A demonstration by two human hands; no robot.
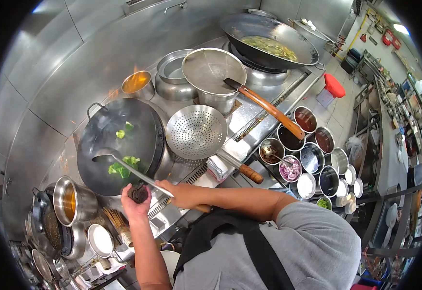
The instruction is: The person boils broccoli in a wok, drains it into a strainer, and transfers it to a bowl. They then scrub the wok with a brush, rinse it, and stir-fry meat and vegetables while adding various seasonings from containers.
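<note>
A black wok sits on the stove, tilted, with a few green broccoli florets in it and faint steam above. My left hand is closed round a dark, wrapped-looking wok handle at the near rim. My right hand grips a long metal ladle, whose bowl rests inside the wok beside the larger florets. The ladle's wooden end shows past my wrist. To the right of the wok lies a perforated strainer with a wooden handle, near my right forearm.
Behind are an oil pot with flames nearby, a mesh sieve with a wooden-handled tool across it, and a large wok of food. Seasoning pots, including sliced onion, stand right. Steel pots and a bamboo brush crowd the left.
</note>
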